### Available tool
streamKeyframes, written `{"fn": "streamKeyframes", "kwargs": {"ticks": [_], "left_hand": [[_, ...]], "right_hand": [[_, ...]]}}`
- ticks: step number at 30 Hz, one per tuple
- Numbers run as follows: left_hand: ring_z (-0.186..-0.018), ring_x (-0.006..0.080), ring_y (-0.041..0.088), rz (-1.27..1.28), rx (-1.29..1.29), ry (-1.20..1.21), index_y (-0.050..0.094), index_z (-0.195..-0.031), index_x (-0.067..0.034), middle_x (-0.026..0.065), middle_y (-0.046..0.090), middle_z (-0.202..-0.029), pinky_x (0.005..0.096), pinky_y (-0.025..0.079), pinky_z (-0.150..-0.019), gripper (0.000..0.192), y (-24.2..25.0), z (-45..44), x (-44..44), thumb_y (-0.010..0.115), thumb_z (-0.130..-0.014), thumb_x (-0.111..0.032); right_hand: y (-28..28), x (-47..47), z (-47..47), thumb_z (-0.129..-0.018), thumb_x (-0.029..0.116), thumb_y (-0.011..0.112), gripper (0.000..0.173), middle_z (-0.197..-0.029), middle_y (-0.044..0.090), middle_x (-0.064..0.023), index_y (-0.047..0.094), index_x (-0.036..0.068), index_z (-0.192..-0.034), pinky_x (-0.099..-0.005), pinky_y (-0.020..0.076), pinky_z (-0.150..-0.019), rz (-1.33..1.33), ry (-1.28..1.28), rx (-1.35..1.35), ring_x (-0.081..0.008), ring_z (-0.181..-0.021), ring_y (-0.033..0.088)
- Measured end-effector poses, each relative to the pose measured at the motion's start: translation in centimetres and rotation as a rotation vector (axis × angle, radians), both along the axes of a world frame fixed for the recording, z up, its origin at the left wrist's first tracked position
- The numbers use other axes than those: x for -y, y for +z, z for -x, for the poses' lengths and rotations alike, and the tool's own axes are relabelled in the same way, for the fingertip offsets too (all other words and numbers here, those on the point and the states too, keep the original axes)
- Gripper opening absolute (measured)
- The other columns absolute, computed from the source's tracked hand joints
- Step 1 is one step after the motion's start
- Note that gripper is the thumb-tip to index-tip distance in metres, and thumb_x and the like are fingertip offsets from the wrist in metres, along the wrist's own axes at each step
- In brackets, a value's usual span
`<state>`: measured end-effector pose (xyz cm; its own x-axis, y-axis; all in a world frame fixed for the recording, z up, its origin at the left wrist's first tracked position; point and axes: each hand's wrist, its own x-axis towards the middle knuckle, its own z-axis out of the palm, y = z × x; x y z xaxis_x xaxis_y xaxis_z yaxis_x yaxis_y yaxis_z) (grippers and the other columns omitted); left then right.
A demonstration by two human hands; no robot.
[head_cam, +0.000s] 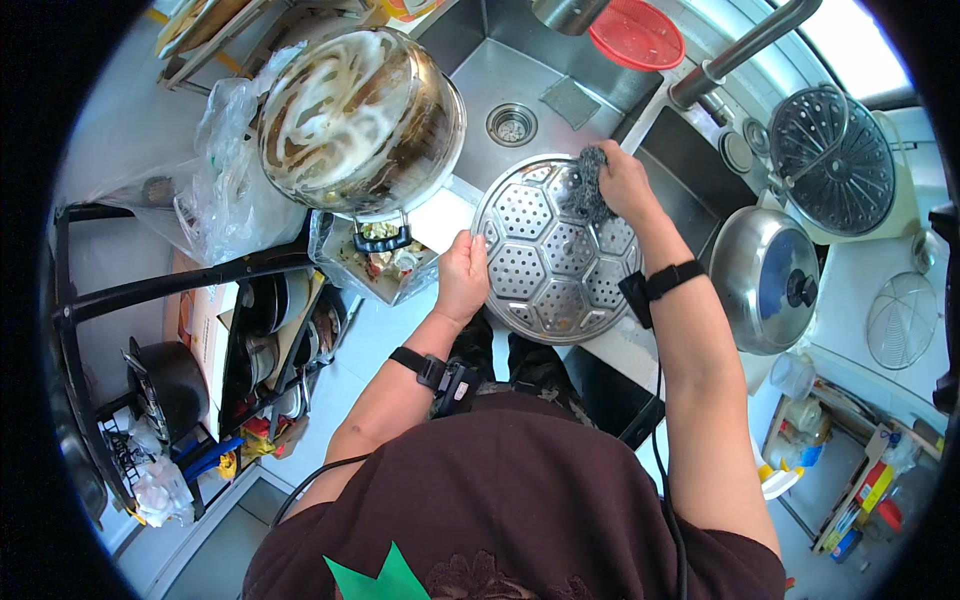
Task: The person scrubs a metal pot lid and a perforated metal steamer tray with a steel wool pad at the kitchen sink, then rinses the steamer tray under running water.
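Observation:
A round perforated metal steamer tray [568,251] with hexagon patterns is held at the front edge of the sink. My left hand [463,279] grips its left rim, thumb on top. Bunched in my right hand [624,184] is a grey steel-wool scourer [588,184], pressed on the tray's upper right part. The sink basin [487,79] lies beyond the tray, with its drain strainer [511,125] and a grey-green scouring pad [571,103] on its floor. Brown patches mark some of the tray's metal.
A large upturned pot [352,120], streaked with foam, stands at the left above a waste bin [375,281]. On the right are a lidded steel pot [765,281] and a dark perforated steamer tray [832,161]. A red plastic basket [637,34] sits behind the sink, near the faucet [739,52].

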<state>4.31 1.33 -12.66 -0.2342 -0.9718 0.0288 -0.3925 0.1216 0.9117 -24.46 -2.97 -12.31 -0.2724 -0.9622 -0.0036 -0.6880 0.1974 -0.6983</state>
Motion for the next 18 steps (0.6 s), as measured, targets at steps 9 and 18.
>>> {"fn": "streamKeyframes", "kwargs": {"ticks": [9,18], "left_hand": [[-0.078,0.0041,0.044,-0.387,-0.489,0.056,0.059,-0.096,-0.002,-0.0041,0.057,-0.085,0.0222,0.042,-0.071,0.024,0.4,-0.3,1.2,0.048,-0.106,-0.020],[-0.088,0.0096,0.063,-0.602,-0.743,-0.076,0.061,-0.109,0.000,0.0045,0.068,-0.101,0.0258,0.052,-0.081,0.019,3.0,0.9,1.9,0.064,-0.091,0.003]], "right_hand": [[0.7,-1.7,0.1,-0.093,-0.001,0.059,0.028,-0.098,0.069,-0.0079,0.062,0.003,-0.120,-0.0278,0.0489,-0.084,0.175,-0.064,0.480,-0.0136,-0.091,0.063],[5.9,-4.5,-5.9,-0.079,-0.007,0.069,0.040,-0.125,0.064,-0.0132,0.067,0.007,-0.116,-0.0362,0.0454,-0.103,0.488,0.209,0.272,-0.0285,-0.118,0.059]]}}
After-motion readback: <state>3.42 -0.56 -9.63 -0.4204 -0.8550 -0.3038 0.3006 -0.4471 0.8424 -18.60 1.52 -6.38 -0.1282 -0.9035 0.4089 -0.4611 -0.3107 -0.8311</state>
